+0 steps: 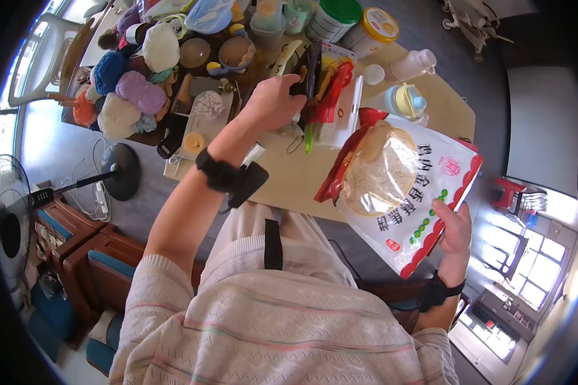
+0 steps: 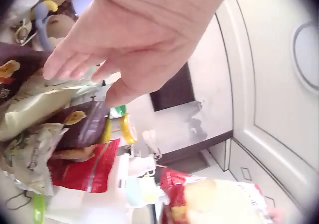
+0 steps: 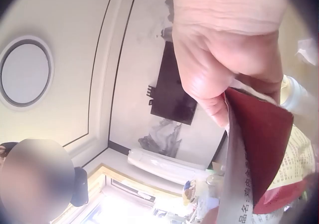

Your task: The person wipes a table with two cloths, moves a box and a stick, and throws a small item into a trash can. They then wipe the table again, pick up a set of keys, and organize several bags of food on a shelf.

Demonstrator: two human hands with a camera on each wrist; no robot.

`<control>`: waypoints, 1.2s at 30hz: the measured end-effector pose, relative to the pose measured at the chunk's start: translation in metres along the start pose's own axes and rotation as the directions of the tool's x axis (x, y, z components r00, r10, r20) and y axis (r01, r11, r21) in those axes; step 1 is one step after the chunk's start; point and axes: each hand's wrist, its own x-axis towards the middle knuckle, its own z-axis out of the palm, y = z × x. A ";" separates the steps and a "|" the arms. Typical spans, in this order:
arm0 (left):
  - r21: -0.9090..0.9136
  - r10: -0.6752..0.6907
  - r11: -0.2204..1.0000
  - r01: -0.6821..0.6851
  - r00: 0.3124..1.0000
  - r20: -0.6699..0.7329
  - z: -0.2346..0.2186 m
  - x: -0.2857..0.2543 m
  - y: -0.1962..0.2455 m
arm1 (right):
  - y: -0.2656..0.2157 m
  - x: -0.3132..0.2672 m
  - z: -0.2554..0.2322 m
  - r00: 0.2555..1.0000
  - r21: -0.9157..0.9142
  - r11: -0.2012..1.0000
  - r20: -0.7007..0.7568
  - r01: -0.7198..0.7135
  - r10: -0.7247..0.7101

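My right hand [image 1: 456,228] grips the edge of a large white-and-red snack bag [image 1: 392,192], its thumb on the printed front. Round pale flatbreads show through the bag's clear window. In the right wrist view, the bag's dark red folded edge [image 3: 264,149] juts out below the hand. My left hand [image 1: 273,102] is over a group of packets, with nothing in its fingers. Below its fingertips in the left wrist view lie a dark purple packet [image 2: 82,126] and a pale cream packet [image 2: 40,109]. A red packet [image 1: 331,96] lies just right of that hand.
Balls of yarn [image 1: 131,93] fill the table's left side. Tins, among them a yellow-lidded one [image 1: 379,25], stand at the back. A pink bottle [image 1: 414,64] and a cup with a yellow-and-blue lid [image 1: 404,101] are behind the bag. A fan [image 1: 119,172] stands at left.
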 end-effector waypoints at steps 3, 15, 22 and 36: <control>-0.186 0.016 0.982 0.044 0.950 0.312 -0.014 -0.038 0.048 | 0.004 -0.008 0.008 0.999 -0.047 0.998 0.035 -0.033 0.034; -0.044 0.378 0.894 -0.445 0.699 0.607 0.081 -0.124 0.057 | 0.050 -0.018 0.026 0.987 0.143 0.977 0.062 -0.158 0.150; 0.006 0.417 0.848 -0.530 0.673 0.611 0.106 -0.145 0.073 | 0.053 -0.047 0.009 0.985 0.132 0.978 -0.043 -0.159 0.166; -0.107 0.483 0.872 -0.477 0.809 0.334 0.169 -0.129 0.029 | 0.117 0.010 -0.004 0.982 0.269 0.948 -0.036 -0.170 0.186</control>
